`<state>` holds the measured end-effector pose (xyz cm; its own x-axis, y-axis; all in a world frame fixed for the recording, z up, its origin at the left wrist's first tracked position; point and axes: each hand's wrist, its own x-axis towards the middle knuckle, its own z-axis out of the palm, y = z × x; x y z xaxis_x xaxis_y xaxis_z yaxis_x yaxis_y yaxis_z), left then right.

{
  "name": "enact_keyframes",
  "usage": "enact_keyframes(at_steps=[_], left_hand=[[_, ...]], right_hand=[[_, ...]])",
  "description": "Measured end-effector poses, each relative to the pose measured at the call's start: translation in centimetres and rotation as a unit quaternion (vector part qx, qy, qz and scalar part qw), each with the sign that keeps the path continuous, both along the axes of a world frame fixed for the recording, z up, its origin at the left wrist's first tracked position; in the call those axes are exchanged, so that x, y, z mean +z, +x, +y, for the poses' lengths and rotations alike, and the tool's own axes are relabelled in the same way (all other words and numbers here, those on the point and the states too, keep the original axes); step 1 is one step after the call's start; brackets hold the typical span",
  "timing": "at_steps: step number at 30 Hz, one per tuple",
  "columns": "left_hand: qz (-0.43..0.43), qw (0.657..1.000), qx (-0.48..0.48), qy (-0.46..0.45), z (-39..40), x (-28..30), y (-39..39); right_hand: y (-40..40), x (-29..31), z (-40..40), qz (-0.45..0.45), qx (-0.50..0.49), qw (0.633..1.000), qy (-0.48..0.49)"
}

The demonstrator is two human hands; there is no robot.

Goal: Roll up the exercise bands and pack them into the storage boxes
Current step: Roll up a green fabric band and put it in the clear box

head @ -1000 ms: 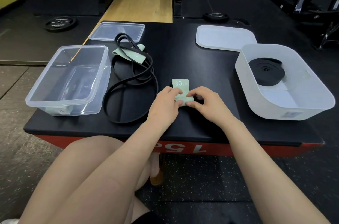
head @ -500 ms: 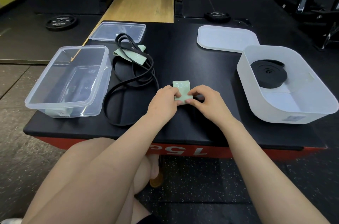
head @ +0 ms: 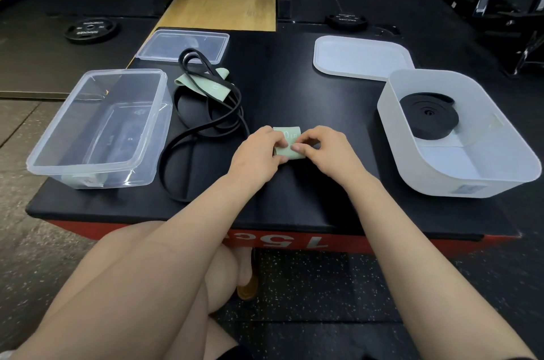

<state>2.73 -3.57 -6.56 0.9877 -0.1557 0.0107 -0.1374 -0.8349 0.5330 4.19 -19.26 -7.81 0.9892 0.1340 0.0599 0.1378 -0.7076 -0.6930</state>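
Both hands meet at the middle of the black table top (head: 279, 71). The left hand (head: 257, 152) and right hand (head: 325, 150) each pinch the pale green exercise band (head: 290, 144) with curled fingers, the rolled part lying between them and its free end, printed with a weight mark, reaching just beyond the fingertips. Left of the left hand lie a loose black loop band (head: 206, 127) and a second green band (head: 206, 85), then the clear storage box (head: 97, 130). Right of the right hand stands the white storage box (head: 459, 135), holding a coiled black band (head: 428, 116).

Likely faults: the short, springy roll may unwind if either pinch loosens, or wind crooked if one hand rolls further than the other.
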Motion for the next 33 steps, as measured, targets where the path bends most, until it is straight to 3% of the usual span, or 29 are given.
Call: enact_keyframes(at_steps=[4, 15, 23, 28, 33], left_hand=[[0.011, 1.000, -0.006, 0.007, 0.2, 0.1, 1.0], [-0.022, 0.999, 0.013, -0.031, 0.2, -1.0, 1.6], [-0.002, 1.000, 0.021, -0.023, 0.1, -0.9, 3.2], [-0.059, 0.998, 0.031, 0.007, -0.3, -0.4, 3.3], [-0.061, 0.998, 0.008, 0.029, 0.1, -0.6, 3.9]], right_hand=[[-0.6, -0.3, 0.3, -0.054, -0.002, 0.999, 0.003], [1.1, -0.2, 0.3, -0.012, -0.009, 1.000, -0.014], [1.0, -0.6, 0.3, -0.073, -0.002, 0.997, -0.033], [2.0, -0.2, 0.4, -0.051, -0.012, 0.998, -0.038], [3.2, 0.0, 0.4, -0.008, -0.018, 1.000, -0.019]])
